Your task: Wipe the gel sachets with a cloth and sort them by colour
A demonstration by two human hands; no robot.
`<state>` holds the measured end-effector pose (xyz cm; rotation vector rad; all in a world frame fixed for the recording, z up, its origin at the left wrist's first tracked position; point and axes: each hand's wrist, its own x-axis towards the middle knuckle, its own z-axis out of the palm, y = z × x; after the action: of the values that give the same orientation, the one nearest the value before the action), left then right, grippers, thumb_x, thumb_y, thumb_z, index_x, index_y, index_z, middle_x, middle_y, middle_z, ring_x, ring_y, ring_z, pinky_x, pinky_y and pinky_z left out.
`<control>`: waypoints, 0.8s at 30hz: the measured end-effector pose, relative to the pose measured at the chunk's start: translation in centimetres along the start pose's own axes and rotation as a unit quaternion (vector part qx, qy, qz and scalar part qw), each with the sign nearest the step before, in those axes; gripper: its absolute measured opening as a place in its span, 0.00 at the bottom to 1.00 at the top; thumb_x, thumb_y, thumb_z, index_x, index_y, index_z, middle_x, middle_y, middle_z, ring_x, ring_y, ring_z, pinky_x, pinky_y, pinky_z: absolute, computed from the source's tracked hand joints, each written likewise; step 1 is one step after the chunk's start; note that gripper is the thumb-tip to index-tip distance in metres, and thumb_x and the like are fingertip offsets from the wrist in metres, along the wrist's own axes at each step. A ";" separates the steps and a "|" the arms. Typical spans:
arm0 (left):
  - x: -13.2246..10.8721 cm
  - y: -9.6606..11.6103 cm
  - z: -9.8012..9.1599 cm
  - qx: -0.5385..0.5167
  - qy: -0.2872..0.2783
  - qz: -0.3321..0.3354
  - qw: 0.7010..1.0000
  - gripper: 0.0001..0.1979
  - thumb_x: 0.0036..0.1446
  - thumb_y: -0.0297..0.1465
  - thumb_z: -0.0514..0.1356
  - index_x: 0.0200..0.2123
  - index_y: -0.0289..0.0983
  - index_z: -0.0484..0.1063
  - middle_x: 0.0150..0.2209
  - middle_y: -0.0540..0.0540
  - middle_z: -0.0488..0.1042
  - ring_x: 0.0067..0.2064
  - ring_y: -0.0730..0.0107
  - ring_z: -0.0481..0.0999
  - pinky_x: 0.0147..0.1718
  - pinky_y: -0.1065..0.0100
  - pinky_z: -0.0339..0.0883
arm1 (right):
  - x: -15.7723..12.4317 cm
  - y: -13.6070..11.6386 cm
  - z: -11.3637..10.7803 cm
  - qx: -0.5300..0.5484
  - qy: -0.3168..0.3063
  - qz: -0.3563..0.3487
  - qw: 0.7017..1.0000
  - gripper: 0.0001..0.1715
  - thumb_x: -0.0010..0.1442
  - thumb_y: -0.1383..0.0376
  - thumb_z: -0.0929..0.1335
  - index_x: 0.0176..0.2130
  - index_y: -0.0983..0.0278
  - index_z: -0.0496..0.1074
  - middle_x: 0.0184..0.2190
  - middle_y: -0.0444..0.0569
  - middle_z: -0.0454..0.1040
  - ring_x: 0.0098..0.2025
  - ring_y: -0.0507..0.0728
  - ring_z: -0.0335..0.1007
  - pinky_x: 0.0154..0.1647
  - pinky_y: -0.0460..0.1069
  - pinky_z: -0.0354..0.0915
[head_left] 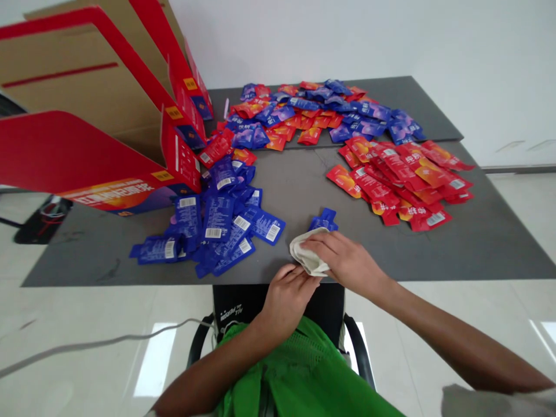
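My right hand is closed on a folded off-white cloth at the front edge of the table. Just beyond the cloth a blue sachet sticks out, its near part hidden under the cloth and my fingers. My left hand is at the table edge, its fingers bent together against the lower side of the cloth. What lies under those fingers is hidden. To the left is a loose pile of blue sachets with barcodes showing. On the right lies a heap of red sachets.
Red open cardboard boxes stand at the left of the grey table. Mixed red and blue sachets spread along the back by the wall. A black chair is under the front edge, and a grey cable runs at the left.
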<state>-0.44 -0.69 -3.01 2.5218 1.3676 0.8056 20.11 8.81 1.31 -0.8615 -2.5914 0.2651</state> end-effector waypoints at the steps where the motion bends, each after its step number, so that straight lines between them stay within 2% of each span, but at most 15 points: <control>1: 0.0 0.0 0.0 0.001 -0.006 0.001 1.000 0.08 0.75 0.27 0.62 0.53 0.37 0.80 0.47 0.46 0.87 0.50 0.63 0.86 0.54 0.60 0.74 | -0.1 0.3 0.5 0.003 -0.007 0.006 1.000 0.27 0.69 0.69 0.70 0.65 0.58 0.71 0.59 0.53 0.79 0.57 0.64 0.76 0.57 0.57 0.75; 5: -0.1 -0.2 0.1 0.004 -0.008 0.016 1.000 0.13 0.76 0.27 0.60 0.59 0.37 0.78 0.61 0.44 0.82 0.62 0.64 0.81 0.58 0.61 0.73 | 1.5 4.7 1.1 -0.041 0.010 0.068 0.997 0.28 0.67 0.67 0.72 0.65 0.61 0.71 0.59 0.56 0.78 0.59 0.67 0.74 0.60 0.60 0.73; 8: -0.1 -0.3 0.2 0.007 -0.010 0.015 1.000 0.13 0.77 0.27 0.59 0.59 0.38 0.77 0.62 0.44 0.81 0.63 0.64 0.81 0.57 0.60 0.73 | 3.6 8.3 0.0 -0.082 0.013 0.101 0.991 0.24 0.69 0.64 0.70 0.63 0.62 0.73 0.57 0.58 0.79 0.58 0.68 0.75 0.59 0.61 0.73; 10: -0.1 -0.3 0.2 0.004 -0.004 0.015 1.000 0.12 0.77 0.27 0.58 0.59 0.37 0.77 0.61 0.45 0.81 0.63 0.64 0.81 0.57 0.60 0.73 | 4.5 9.4 -1.2 -0.103 0.029 0.116 0.987 0.24 0.70 0.63 0.69 0.63 0.63 0.73 0.58 0.60 0.79 0.57 0.69 0.76 0.58 0.62 0.73; 12: 0.0 -0.2 0.2 -0.002 0.007 0.015 1.000 0.12 0.77 0.27 0.58 0.58 0.37 0.77 0.61 0.46 0.82 0.62 0.65 0.81 0.57 0.60 0.73 | 4.5 8.8 -2.3 -0.106 0.084 0.127 0.983 0.25 0.71 0.62 0.69 0.65 0.62 0.72 0.59 0.60 0.78 0.58 0.70 0.75 0.59 0.63 0.72; 15: 0.1 -0.1 0.1 -0.006 0.012 0.014 1.000 0.11 0.77 0.27 0.59 0.58 0.37 0.77 0.61 0.46 0.82 0.62 0.65 0.81 0.57 0.60 0.72 | 3.2 5.3 -3.2 -0.073 0.154 0.106 0.980 0.27 0.71 0.61 0.69 0.67 0.58 0.69 0.61 0.58 0.77 0.60 0.68 0.74 0.61 0.62 0.72; 18: 0.3 0.0 -0.3 -0.008 0.008 0.010 1.000 0.09 0.75 0.27 0.60 0.53 0.36 0.79 0.52 0.45 0.86 0.54 0.63 0.86 0.54 0.59 0.73 | 1.1 1.0 -2.3 -0.025 0.070 0.015 0.997 0.28 0.71 0.66 0.69 0.67 0.59 0.68 0.60 0.57 0.77 0.60 0.65 0.75 0.59 0.58 0.73; 20: 0.4 0.0 -0.5 -0.012 0.008 0.006 1.000 0.06 0.75 0.27 0.61 0.47 0.36 0.80 0.43 0.46 0.87 0.46 0.62 0.87 0.51 0.59 0.74 | 0.0 -0.5 -1.1 0.003 0.012 -0.016 1.000 0.26 0.71 0.66 0.69 0.66 0.59 0.70 0.59 0.54 0.79 0.56 0.63 0.77 0.56 0.56 0.75; 22: 0.5 0.0 -0.5 -0.014 0.009 0.007 1.000 0.06 0.75 0.26 0.61 0.47 0.36 0.80 0.44 0.46 0.87 0.47 0.62 0.87 0.51 0.60 0.74 | -0.4 -0.1 0.1 0.009 -0.010 -0.003 1.000 0.27 0.69 0.67 0.71 0.65 0.58 0.70 0.58 0.54 0.79 0.56 0.63 0.77 0.55 0.56 0.76; 24: 0.4 0.0 -0.4 -0.013 0.009 0.012 1.000 0.09 0.76 0.26 0.60 0.54 0.36 0.79 0.53 0.45 0.86 0.56 0.63 0.85 0.55 0.60 0.73 | 0.1 1.9 0.7 -0.005 -0.004 0.031 0.999 0.29 0.67 0.67 0.72 0.65 0.58 0.70 0.59 0.55 0.79 0.58 0.65 0.76 0.57 0.58 0.75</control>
<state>-0.46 -0.38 -2.53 2.5226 1.3264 0.8457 20.72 10.32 0.10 -0.9475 -2.5786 0.2731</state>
